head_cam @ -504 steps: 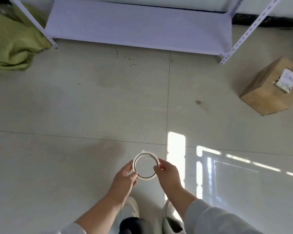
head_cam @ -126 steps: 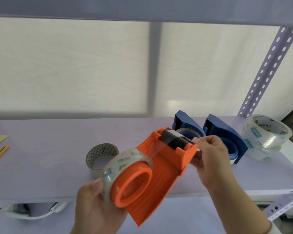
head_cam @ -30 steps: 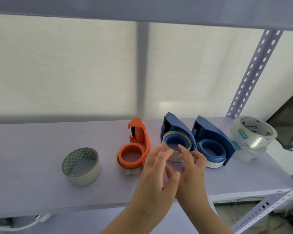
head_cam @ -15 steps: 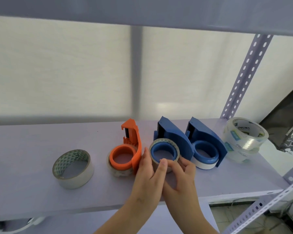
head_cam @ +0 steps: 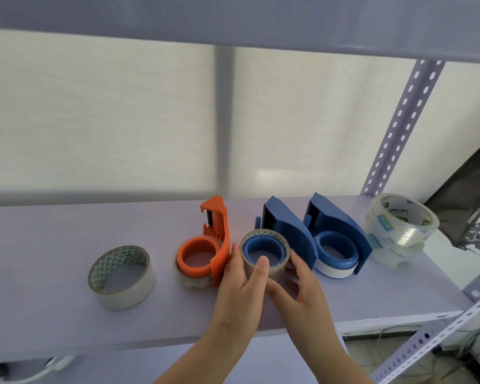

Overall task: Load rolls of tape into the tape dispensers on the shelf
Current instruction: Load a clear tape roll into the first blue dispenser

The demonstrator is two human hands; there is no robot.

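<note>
Three tape dispensers stand in a row on the lilac shelf (head_cam: 53,239). The orange dispenser (head_cam: 219,234) holds a clear roll. The middle blue dispenser (head_cam: 286,225) carries a brownish clear tape roll (head_cam: 272,236) on its hub. The right blue dispenser (head_cam: 336,220) holds a white roll. My left hand (head_cam: 239,289) grips the middle roll, thumb on its left side and a finger over its front. My right hand (head_cam: 299,289) holds the same roll from the front right. A loose roll with a green-patterned core (head_cam: 122,278) lies at the left.
Two clear rolls (head_cam: 399,228) are stacked at the shelf's right end beside a perforated upright post (head_cam: 399,120). Another shelf board (head_cam: 233,18) runs overhead. A perforated rail (head_cam: 441,328) edges the shelf's front right corner.
Both hands have moved forward onto the middle blue dispenser's roll and closed round it. The orange dispenser, in my hands some seconds ago, now stands on the shelf.
</note>
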